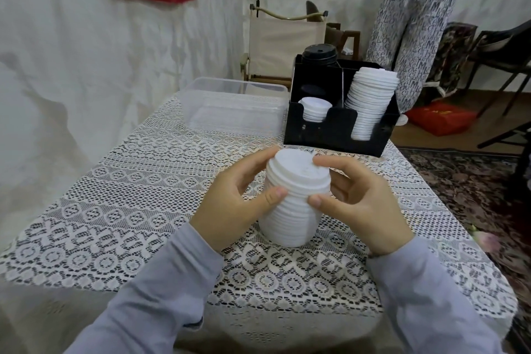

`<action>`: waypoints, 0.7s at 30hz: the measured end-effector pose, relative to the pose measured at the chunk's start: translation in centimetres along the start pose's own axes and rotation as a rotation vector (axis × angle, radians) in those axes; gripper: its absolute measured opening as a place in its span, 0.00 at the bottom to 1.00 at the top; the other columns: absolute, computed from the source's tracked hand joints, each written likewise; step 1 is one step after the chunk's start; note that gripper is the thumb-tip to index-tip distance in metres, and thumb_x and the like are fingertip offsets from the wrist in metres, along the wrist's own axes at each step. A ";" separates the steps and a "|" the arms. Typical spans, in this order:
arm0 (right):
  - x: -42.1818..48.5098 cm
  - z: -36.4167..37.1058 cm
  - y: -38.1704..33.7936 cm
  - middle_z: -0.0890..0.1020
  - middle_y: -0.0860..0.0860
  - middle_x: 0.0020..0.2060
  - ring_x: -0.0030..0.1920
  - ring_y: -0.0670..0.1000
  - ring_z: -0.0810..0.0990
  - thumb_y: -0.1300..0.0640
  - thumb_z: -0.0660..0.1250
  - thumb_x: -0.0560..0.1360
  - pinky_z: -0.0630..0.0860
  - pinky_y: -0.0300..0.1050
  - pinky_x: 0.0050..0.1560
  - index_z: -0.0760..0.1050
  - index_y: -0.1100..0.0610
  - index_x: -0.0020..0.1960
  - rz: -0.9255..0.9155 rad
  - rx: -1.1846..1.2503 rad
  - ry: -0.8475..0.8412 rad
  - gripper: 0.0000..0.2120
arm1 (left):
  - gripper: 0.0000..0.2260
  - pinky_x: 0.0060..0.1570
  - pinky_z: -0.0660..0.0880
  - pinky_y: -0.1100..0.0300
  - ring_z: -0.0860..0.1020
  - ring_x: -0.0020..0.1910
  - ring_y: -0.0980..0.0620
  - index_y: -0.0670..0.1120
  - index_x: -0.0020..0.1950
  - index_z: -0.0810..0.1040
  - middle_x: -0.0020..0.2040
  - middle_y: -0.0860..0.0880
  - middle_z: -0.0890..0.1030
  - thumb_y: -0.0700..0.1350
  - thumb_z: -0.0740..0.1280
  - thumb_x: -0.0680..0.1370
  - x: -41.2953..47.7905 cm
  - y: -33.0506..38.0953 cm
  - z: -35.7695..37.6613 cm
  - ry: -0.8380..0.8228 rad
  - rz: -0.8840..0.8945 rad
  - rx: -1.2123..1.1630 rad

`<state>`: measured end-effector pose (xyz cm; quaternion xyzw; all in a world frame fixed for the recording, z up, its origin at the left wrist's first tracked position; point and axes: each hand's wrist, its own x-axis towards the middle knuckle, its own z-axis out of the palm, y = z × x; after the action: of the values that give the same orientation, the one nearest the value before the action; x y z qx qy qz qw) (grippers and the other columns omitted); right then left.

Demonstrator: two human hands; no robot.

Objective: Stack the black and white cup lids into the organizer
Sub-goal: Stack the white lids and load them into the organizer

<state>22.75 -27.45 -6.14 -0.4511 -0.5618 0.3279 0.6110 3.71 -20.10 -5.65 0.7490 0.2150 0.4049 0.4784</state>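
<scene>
Soft, even indoor light fills the view, fairly bright, its source out of sight. There are no hard shadows, only faint grey smudges on the wall (57,100) at left and a dim patch on the table (115,210) under the lid stack (296,204). The stack's top looks slightly washed out, and the organizer (330,129) interior is nearly featureless black. The left hand (230,207) and right hand (362,210) are sharp. Wide-angle bending bows the table edges and tilts the dimmer far right.

Table (431,276) covered by white lace cloth (115,210). Black organizer (330,135) at far side; clear plastic bin (230,112) just left of organizer; white lid stack (290,224) standing in front of organizer, apart.
</scene>
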 end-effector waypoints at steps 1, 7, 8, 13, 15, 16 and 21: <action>-0.1 0.0 0.0 0.82 0.49 0.56 0.60 0.51 0.79 0.42 0.80 0.55 0.74 0.50 0.63 0.78 0.52 0.55 -0.003 -0.011 -0.006 0.32 | 0.25 0.63 0.70 0.63 0.73 0.64 0.60 0.58 0.63 0.70 0.63 0.60 0.76 0.53 0.71 0.68 -0.1 -0.1 0.0 -0.003 -0.001 -0.003; 0.2 0.9 -0.6 0.82 0.51 0.55 0.58 0.49 0.80 0.52 0.78 0.59 0.75 0.49 0.61 0.77 0.53 0.54 -0.075 -0.089 0.067 0.24 | 0.25 0.62 0.72 0.63 0.73 0.64 0.60 0.56 0.66 0.67 0.65 0.56 0.74 0.49 0.70 0.71 0.0 0.2 0.1 0.011 -0.042 -0.089; 0.4 0.9 -0.9 0.82 0.52 0.54 0.57 0.50 0.81 0.55 0.78 0.60 0.77 0.49 0.59 0.77 0.54 0.54 -0.087 -0.062 0.108 0.23 | 0.24 0.62 0.72 0.62 0.73 0.64 0.60 0.56 0.67 0.66 0.66 0.54 0.73 0.49 0.69 0.73 0.1 0.3 0.2 0.025 -0.051 -0.098; 0.5 -0.4 -1.6 0.84 0.50 0.49 0.51 0.50 0.83 0.62 0.76 0.63 0.78 0.39 0.49 0.77 0.58 0.53 -0.101 0.050 0.286 0.20 | 0.34 0.67 0.67 0.57 0.70 0.67 0.61 0.63 0.67 0.63 0.69 0.58 0.70 0.55 0.74 0.64 0.1 -0.2 -0.1 -0.065 -0.118 -0.071; 0.3 -0.6 -1.5 0.84 0.49 0.48 0.50 0.49 0.83 0.61 0.78 0.62 0.78 0.39 0.49 0.77 0.58 0.54 -0.081 0.029 0.291 0.21 | 0.39 0.68 0.67 0.57 0.69 0.67 0.61 0.64 0.68 0.61 0.69 0.58 0.68 0.60 0.76 0.60 0.1 -0.5 0.0 -0.133 -0.136 -0.036; 0.2 -0.6 -1.4 0.84 0.50 0.49 0.50 0.49 0.83 0.60 0.76 0.62 0.78 0.40 0.49 0.77 0.57 0.54 -0.074 0.011 0.287 0.22 | 0.40 0.68 0.67 0.57 0.69 0.67 0.60 0.63 0.68 0.62 0.70 0.57 0.68 0.60 0.76 0.60 0.2 -0.6 0.1 -0.148 -0.137 -0.020; -0.1 -0.8 -1.3 0.84 0.52 0.50 0.52 0.49 0.82 0.60 0.79 0.61 0.79 0.43 0.52 0.77 0.55 0.53 -0.066 -0.004 0.252 0.22 | 0.29 0.65 0.70 0.54 0.74 0.62 0.58 0.60 0.62 0.70 0.63 0.57 0.75 0.56 0.73 0.62 0.2 -0.9 0.3 -0.108 -0.132 0.031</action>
<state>23.39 -28.19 -4.95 -0.4714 -0.4958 0.2472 0.6861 4.08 -19.74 -6.43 0.7613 0.2441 0.3280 0.5032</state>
